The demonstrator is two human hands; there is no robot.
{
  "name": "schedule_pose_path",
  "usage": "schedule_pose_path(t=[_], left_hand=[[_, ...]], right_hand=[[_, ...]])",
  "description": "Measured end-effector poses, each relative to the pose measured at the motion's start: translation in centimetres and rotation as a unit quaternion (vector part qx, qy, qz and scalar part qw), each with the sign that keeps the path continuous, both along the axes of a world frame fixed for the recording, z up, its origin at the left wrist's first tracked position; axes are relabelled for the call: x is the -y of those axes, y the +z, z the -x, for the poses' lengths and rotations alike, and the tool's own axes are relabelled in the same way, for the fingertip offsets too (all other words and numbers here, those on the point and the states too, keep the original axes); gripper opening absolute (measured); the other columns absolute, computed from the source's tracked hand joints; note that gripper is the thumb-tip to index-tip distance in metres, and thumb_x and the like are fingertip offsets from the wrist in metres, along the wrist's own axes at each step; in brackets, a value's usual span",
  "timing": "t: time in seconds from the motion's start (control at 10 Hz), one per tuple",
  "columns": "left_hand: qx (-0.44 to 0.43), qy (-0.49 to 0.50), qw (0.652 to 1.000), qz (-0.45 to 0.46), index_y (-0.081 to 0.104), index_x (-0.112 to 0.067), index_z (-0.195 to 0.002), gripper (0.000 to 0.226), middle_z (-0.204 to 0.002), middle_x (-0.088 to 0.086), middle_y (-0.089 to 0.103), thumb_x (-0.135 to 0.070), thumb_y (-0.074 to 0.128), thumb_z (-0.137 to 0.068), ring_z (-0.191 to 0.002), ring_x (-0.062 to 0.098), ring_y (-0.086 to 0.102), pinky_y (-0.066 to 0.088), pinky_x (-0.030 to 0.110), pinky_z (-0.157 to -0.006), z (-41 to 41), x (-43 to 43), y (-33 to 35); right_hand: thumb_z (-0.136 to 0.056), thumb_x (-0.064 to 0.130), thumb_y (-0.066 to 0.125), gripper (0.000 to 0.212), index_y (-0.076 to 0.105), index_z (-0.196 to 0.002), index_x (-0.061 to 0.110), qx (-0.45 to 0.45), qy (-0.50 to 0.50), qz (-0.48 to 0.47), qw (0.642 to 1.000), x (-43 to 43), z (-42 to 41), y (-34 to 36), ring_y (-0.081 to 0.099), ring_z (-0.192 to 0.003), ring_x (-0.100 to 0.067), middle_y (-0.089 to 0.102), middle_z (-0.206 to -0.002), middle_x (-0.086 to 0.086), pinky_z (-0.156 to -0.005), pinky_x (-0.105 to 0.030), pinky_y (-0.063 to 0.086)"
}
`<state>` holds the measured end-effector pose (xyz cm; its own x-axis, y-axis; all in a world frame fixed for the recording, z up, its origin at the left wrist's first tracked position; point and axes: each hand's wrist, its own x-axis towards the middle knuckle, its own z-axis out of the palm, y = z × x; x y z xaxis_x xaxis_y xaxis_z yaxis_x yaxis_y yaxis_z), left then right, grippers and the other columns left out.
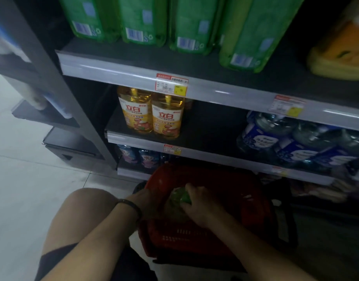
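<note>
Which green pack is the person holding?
The green pack in the red basket, gripped by the right hand; the others stand on the top shelf.

Red basket (194, 234) on floor, at foot of dark shelf unit (215, 130). Inside basket: green pack (177, 199), blurred. Right hand (196, 203) curled over pack's top. Left hand (143, 198) at basket's left rim, against pack's side; fingers hidden. Above basket: two yellow bottles (167, 118) on shelf. Up-right of basket: blue-labelled bottles (286, 138). Far above basket: green packs (174, 21). Left of basket: bare knee (83, 216), pale tiled floor (22, 179).
</note>
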<state>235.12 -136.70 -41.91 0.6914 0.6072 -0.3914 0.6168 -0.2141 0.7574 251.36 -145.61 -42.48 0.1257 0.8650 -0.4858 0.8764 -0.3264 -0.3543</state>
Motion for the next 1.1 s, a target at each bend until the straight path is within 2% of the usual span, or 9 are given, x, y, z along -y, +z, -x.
schedule_pose_path(t=[0.1, 0.2, 0.3, 0.4, 0.5, 0.6, 0.7, 0.9, 1.1], left_hand=[[0.012, -0.038, 0.997, -0.064, 0.057, -0.034, -0.099, 0.06, -0.1, -0.011, 0.058, -0.064, 0.091, -0.061, -0.129, 0.042, 0.058, 0.055, 0.038, -0.099, 0.7, 0.8, -1.4], [0.037, -0.004, 0.999, 0.028, 0.043, -0.057, -0.122, 0.064, -0.121, -0.03, 0.052, -0.034, 0.088, -0.082, -0.116, -0.012, 0.056, 0.048, 0.034, -0.11, 0.9, 1.7, -0.5], [0.114, 0.03, 0.993, 0.029, 0.05, -0.064, -0.124, 0.064, -0.127, -0.023, 0.064, -0.036, 0.088, -0.081, -0.118, -0.011, 0.061, 0.053, 0.038, -0.107, 0.9, 3.3, 3.2], [0.177, 0.057, 0.982, 0.032, 0.066, -0.049, -0.127, 0.067, -0.127, -0.008, 0.074, -0.042, 0.096, -0.068, -0.125, 0.02, 0.068, 0.056, 0.05, -0.105, 0.9, 4.0, 6.8], [0.208, 0.06, 0.975, -0.05, 0.066, -0.031, -0.132, 0.071, -0.122, -0.01, 0.076, -0.026, 0.099, -0.069, -0.116, 0.01, 0.072, 0.06, 0.043, -0.098, 0.1, 4.6, 11.2], [0.233, 0.073, 0.967, -0.071, 0.069, -0.033, -0.125, 0.067, -0.118, -0.013, 0.078, -0.036, 0.1, -0.065, -0.111, 0.007, 0.073, 0.061, 0.043, -0.096, -0.9, 4.8, 15.8], [0.261, 0.098, 0.956, -0.086, 0.07, -0.035, -0.123, 0.065, -0.116, -0.015, 0.078, -0.034, 0.1, -0.065, -0.109, 0.005, 0.074, 0.061, 0.041, -0.096, -2.5, 5.2, 19.9], [0.281, 0.137, 0.944, -0.101, 0.074, -0.035, -0.115, 0.053, -0.107, -0.019, 0.08, -0.046, 0.096, -0.068, -0.099, 0.001, 0.076, 0.063, 0.04, -0.091, -6.2, 4.6, 25.6], [0.283, 0.16, 0.941, -0.093, 0.079, -0.035, -0.106, 0.047, -0.098, -0.018, 0.081, -0.062, 0.09, -0.069, -0.093, 0.004, 0.078, 0.062, 0.042, -0.092, -11.7, 2.3, 29.6]], right_hand=[[-0.098, 0.045, 0.064, 0.024, 0.053, -0.107, 0.026, -0.005, 0.027, -0.051, 0.998, 0.9, -0.4, 5.0, 0.063, -0.091, -0.022, 0.063, -0.105, 0.0, -0.074, -0.034, 0.047], [-0.093, 0.048, 0.07, 0.026, 0.054, -0.097, 0.029, -0.005, 0.049, -0.109, 0.993, 1.8, -0.7, 10.8, 0.059, -0.081, -0.017, 0.062, -0.093, 0.004, -0.069, -0.032, 0.041], [-0.091, 0.051, 0.072, 0.025, 0.058, -0.099, 0.032, -0.021, 0.056, -0.139, 0.989, 2.7, -1.4, 16.0, 0.059, -0.091, -0.016, 0.064, -0.098, 0.004, -0.075, -0.033, 0.042], [-0.09, 0.056, 0.072, 0.028, 0.055, -0.097, 0.035, -0.005, 0.063, -0.155, 0.986, 3.3, -2.2, 21.0, 0.056, -0.095, -0.016, 0.06, -0.096, 0.007, -0.072, -0.034, 0.041], [-0.088, 0.053, 0.078, 0.029, 0.062, -0.099, 0.031, 0.003, 0.057, -0.198, 0.978, 4.1, -2.8, 26.3, 0.059, -0.089, -0.013, 0.059, -0.089, 0.013, -0.068, -0.033, 0.044], [-0.083, 0.049, 0.086, 0.03, 0.068, -0.096, 0.028, -0.035, 0.019, -0.265, 0.964, 4.7, -4.1, 30.4, 0.066, -0.084, -0.009, 0.069, -0.089, 0.009, -0.071, -0.034, 0.053], [-0.079, 0.031, 0.092, 0.028, 0.077, -0.103, 0.026, -0.173, -0.059, -0.325, 0.928, 5.1, -6.3, 32.1, 0.077, -0.09, -0.015, 0.08, -0.094, 0.002, -0.083, -0.045, 0.064], [-0.08, 0.03, 0.093, 0.057, 0.062, -0.128, 0.033, -0.198, -0.171, -0.448, 0.855, 6.0, -9.6, 32.6, 0.071, -0.094, -0.011, 0.071, -0.106, 0.003, -0.077, -0.022, 0.057], [-0.074, 0.055, 0.088, 0.109, 0.023, -0.16, 0.055, -0.142, -0.173, -0.408, 0.885, 5.5, -10.8, 28.5, 0.06, -0.129, -0.005, 0.055, -0.147, 0.016, -0.096, -0.032, 0.059]])
